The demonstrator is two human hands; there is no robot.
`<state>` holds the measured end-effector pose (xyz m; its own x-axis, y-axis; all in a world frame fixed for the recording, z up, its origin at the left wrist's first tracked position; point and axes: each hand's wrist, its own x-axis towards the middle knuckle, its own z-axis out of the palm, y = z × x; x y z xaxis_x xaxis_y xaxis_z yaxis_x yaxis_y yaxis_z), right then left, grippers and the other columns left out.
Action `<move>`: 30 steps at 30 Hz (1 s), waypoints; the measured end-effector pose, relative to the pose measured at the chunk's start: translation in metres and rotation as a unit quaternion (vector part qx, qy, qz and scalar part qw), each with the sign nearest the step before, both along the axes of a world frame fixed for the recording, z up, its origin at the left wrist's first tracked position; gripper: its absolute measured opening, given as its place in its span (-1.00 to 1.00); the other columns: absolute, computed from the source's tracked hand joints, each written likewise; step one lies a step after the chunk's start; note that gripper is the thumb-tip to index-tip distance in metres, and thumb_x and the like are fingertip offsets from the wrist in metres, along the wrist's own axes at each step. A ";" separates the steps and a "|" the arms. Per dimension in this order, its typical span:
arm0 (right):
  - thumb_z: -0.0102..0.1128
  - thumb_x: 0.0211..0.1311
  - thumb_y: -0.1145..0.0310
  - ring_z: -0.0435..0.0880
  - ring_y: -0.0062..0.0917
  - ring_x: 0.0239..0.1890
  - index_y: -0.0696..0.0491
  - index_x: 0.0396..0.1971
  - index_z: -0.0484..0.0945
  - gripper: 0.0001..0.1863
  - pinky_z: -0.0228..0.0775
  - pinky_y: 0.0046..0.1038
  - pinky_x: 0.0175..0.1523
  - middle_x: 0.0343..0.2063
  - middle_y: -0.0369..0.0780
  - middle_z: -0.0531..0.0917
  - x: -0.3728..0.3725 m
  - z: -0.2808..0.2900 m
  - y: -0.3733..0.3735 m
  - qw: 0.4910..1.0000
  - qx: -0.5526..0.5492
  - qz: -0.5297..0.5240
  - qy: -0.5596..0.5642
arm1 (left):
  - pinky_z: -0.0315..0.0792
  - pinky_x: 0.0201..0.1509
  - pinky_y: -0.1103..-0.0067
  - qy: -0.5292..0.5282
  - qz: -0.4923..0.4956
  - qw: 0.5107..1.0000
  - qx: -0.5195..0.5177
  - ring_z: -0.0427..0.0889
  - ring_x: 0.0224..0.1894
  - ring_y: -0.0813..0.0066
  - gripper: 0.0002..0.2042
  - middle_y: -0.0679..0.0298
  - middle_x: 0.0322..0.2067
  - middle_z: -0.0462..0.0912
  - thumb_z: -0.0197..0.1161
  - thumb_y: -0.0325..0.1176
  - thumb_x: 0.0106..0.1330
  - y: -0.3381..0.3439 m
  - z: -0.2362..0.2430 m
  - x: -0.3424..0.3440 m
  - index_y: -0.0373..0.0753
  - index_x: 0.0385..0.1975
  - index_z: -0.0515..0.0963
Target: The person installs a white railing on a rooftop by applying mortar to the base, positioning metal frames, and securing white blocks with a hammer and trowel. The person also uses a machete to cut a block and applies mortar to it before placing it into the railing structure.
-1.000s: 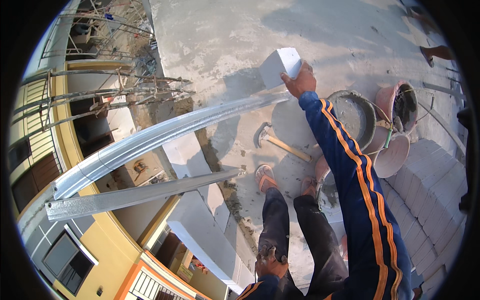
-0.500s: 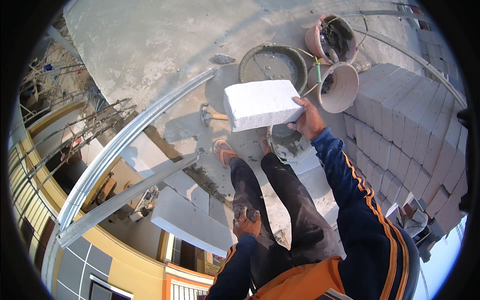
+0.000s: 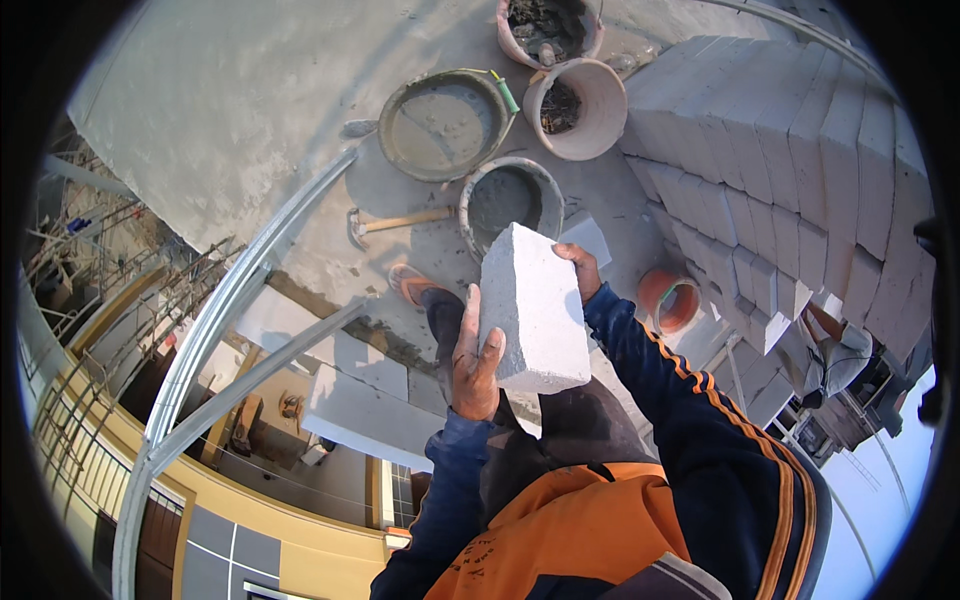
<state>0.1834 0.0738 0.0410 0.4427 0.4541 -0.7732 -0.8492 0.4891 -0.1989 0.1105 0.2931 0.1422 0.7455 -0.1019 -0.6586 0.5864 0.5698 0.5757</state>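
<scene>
A pale grey lightweight concrete block (image 3: 545,315) is up in front of my body, tilted on end. My right hand (image 3: 580,270) grips its upper right edge, the fingertips hidden behind it. Against the block's left side lies my left hand (image 3: 475,362), fingers pointing up along it and thumb near its face. Just beyond the block stands a bucket (image 3: 550,215) with grey slurry inside. A hammer (image 3: 408,221) with a wooden handle lies on the floor left of that bucket.
Ahead are a wide basin (image 3: 393,150) of wet mortar and two buckets, one pale (image 3: 605,110). Stacked blocks (image 3: 740,215) rise on the right, near a small orange bucket (image 3: 665,290). A metal rail (image 3: 215,325) runs along the floor's open left edge, above a drop.
The block has come closer to my body and turned from lying crosswise to standing on end. My left hand has risen from my leg to the block's side. The view has shifted.
</scene>
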 end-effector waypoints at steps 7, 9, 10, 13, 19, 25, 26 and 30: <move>0.18 0.27 -0.05 0.66 -0.51 -0.33 0.16 0.02 0.52 -0.43 0.55 -0.48 -0.17 -0.26 -0.13 0.68 0.006 0.039 0.012 0.994 -0.076 -0.043 0.072 | 0.13 0.40 0.45 0.052 0.085 0.995 -0.016 0.26 0.34 0.27 -0.33 -0.03 0.32 0.24 0.08 -0.14 0.46 -0.031 0.012 -0.017 -0.45 0.40 0.06; 0.20 0.27 -0.09 0.65 -0.53 -0.29 0.14 0.04 0.50 -0.40 0.53 -0.50 -0.16 -0.24 -0.15 0.67 -0.001 0.041 0.014 0.993 -0.080 -0.060 0.061 | 0.27 0.34 0.43 0.035 0.131 0.989 -0.052 0.40 0.27 0.24 -0.41 -0.02 0.26 0.35 0.02 -0.11 0.50 -0.029 -0.003 -0.033 -0.41 0.36 0.17; 0.21 0.27 -0.10 0.67 -0.55 -0.27 0.13 0.06 0.50 -0.39 0.57 -0.48 -0.11 -0.22 -0.18 0.67 -0.006 0.042 0.014 0.993 -0.099 -0.050 0.048 | 0.31 0.31 0.42 0.046 0.072 0.996 0.021 0.43 0.24 0.24 -0.42 -0.02 0.24 0.38 0.01 -0.10 0.50 -0.027 -0.013 -0.041 -0.40 0.35 0.19; 0.19 0.25 -0.18 0.67 -0.55 -0.22 0.15 0.10 0.47 -0.31 0.56 -0.46 -0.10 -0.19 -0.16 0.66 -0.029 0.052 0.023 0.995 -0.017 -0.017 0.093 | 0.44 0.19 0.37 0.051 0.038 0.997 0.052 0.53 0.14 0.23 -0.48 -0.02 0.14 0.48 -0.01 -0.11 0.50 -0.027 -0.037 -0.068 -0.37 0.30 0.25; -0.13 0.35 -0.31 0.44 -0.21 0.22 0.18 0.21 0.42 -0.18 0.23 -0.31 0.32 0.17 0.07 0.47 -0.037 0.115 0.039 0.881 -0.262 0.312 -0.239 | 0.46 0.13 0.36 0.107 0.115 0.985 -0.077 0.57 0.06 0.23 -0.46 0.01 0.08 0.52 0.19 -0.28 0.38 -0.025 0.011 -0.045 -0.36 0.29 0.25; 0.04 0.23 -0.32 0.33 -0.15 0.32 0.19 0.35 0.18 -0.04 0.15 -0.34 0.38 0.25 0.10 0.38 -0.036 0.213 0.034 0.854 -0.348 0.233 -0.308 | 0.41 0.18 0.39 0.021 0.009 0.996 0.090 0.56 0.05 0.22 -0.40 0.04 0.09 0.51 0.30 -0.28 0.29 -0.011 0.103 0.015 -0.36 0.29 0.27; 0.09 0.18 -0.34 0.33 -0.15 0.33 0.22 0.36 0.13 0.03 0.16 -0.35 0.38 0.25 0.11 0.37 -0.038 0.226 0.030 0.863 -0.334 0.235 -0.299 | 0.40 0.19 0.40 0.007 -0.003 0.995 0.095 0.56 0.05 0.22 -0.39 0.05 0.09 0.51 0.32 -0.28 0.28 -0.011 0.112 0.022 -0.36 0.29 0.27; 0.34 -0.06 -0.35 0.43 -0.17 0.24 0.32 0.40 -0.08 0.30 0.24 -0.36 0.33 0.21 0.15 0.39 -0.043 0.271 0.018 0.803 -0.451 0.255 -0.293 | 0.46 0.13 0.37 -0.064 -0.025 0.986 0.154 0.57 0.04 0.22 -0.39 0.00 0.06 0.54 0.42 -0.43 0.15 -0.016 0.151 0.046 -0.51 0.19 0.35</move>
<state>0.1409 0.0923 0.3118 0.7855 0.0640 -0.6156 -0.5238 -0.4612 -0.7162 0.1568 0.2767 0.2936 0.8235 0.0503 -0.5650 0.5207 0.3282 0.7881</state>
